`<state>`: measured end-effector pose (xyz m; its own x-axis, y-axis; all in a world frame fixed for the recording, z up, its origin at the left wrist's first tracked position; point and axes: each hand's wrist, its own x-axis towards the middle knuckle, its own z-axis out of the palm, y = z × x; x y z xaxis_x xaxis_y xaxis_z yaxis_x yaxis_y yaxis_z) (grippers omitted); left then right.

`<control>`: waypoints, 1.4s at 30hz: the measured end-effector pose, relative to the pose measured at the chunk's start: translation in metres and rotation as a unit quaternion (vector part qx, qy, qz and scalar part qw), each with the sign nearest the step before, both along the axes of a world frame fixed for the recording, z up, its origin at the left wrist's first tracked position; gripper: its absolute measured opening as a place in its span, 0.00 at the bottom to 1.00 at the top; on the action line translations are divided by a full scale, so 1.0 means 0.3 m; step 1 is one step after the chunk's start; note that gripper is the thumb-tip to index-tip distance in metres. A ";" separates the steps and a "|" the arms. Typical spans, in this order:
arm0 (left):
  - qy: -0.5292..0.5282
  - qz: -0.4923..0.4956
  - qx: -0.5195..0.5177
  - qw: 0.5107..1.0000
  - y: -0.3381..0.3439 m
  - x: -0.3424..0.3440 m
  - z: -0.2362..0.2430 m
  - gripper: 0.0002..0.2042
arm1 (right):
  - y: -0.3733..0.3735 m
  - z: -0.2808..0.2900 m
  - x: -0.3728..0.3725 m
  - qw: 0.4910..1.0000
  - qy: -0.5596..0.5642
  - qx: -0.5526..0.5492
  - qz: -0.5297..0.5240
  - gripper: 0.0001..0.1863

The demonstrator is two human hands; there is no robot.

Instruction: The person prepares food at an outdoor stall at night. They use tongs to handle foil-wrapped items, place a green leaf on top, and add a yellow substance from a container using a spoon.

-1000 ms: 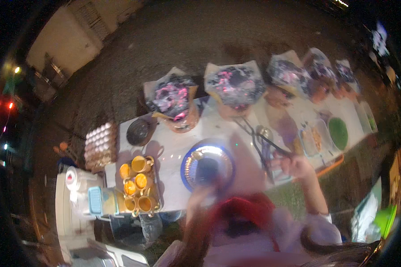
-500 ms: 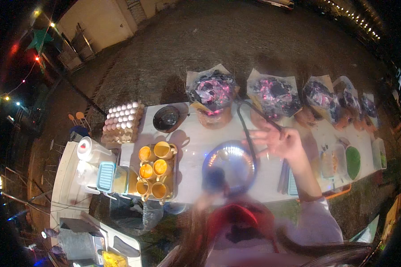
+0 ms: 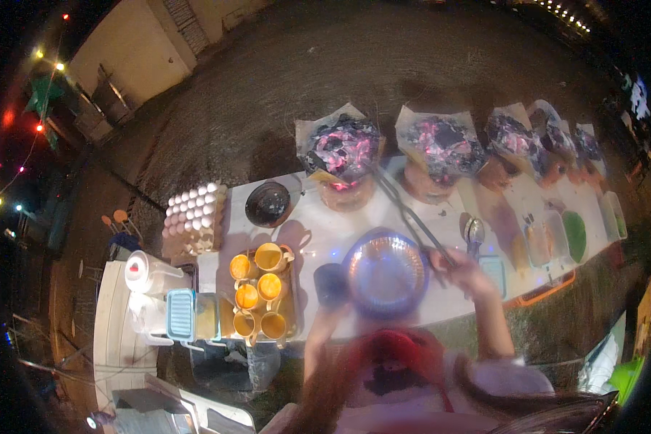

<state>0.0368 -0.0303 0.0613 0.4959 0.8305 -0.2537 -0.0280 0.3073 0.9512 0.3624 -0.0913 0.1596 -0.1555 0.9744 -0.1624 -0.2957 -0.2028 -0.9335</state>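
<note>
My right hand (image 3: pixel 458 273) is closed round the handle end of long black tongs (image 3: pixel 410 213). Their two arms stretch away and left, the far end at the edge of the nearest clay stove (image 3: pixel 347 197), where charcoal (image 3: pixel 343 147) glows pink on a square liner. On the left, my left hand (image 3: pixel 333 315) holds a dark, blurred cup (image 3: pixel 331 283); its contents cannot be made out. Between the hands sits a shiny metal bowl (image 3: pixel 387 276) with a blue rim. A metal spoon-like utensil (image 3: pixel 474 233) lies just beyond my right hand.
Several yellow mugs (image 3: pixel 269 286) fill a tray at left. Behind them are a tray of eggs (image 3: pixel 192 210) and a black bowl (image 3: pixel 268 203). White pitchers (image 3: pixel 149 273) and a blue-lidded container (image 3: pixel 181 316) stand far left. More lit stoves (image 3: pixel 441 145) line the back right, near clear tubs (image 3: pixel 546 239).
My right hand has gone from spread fingers beside the tongs to a grip on them, lower and nearer. The dark cup has shifted left, off the bowl. The view has turned slightly.
</note>
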 end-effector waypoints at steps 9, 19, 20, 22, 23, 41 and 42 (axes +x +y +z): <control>0.022 -0.077 0.079 0.994 0.154 0.140 -0.055 0.12 | -0.375 -0.463 -0.140 0.788 -0.543 0.008 -0.291 0.19; 0.061 -0.174 0.100 0.978 0.099 0.231 -0.194 0.20 | -0.362 -0.797 -0.239 0.603 -0.720 -0.192 -0.284 0.28; 0.059 -0.202 0.155 0.965 0.088 0.221 -0.185 0.21 | -0.356 -0.789 -0.238 0.579 -0.741 -0.244 -0.237 0.29; 0.064 -0.249 0.245 0.935 0.076 0.235 -0.149 0.24 | -0.332 -0.737 -0.245 0.575 -0.751 -0.243 -0.217 0.28; 0.071 -0.271 0.280 0.918 0.074 0.257 -0.123 0.25 | -0.309 -0.690 -0.245 0.606 -0.715 -0.271 -0.220 0.28; 0.056 0.109 0.627 0.769 0.704 0.400 0.715 0.24 | -0.186 -0.273 -0.245 0.888 -0.223 0.074 -0.395 0.16; 0.091 0.189 0.708 0.674 0.789 0.408 0.780 0.25 | -0.193 -0.273 -0.239 0.894 -0.156 0.079 -0.413 0.14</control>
<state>0.1593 0.2064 0.2952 0.2489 0.3619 0.8984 0.3073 -0.9092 0.2810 0.2907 -0.1491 0.0778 0.6559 0.7508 0.0780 -0.0031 0.1060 -0.9944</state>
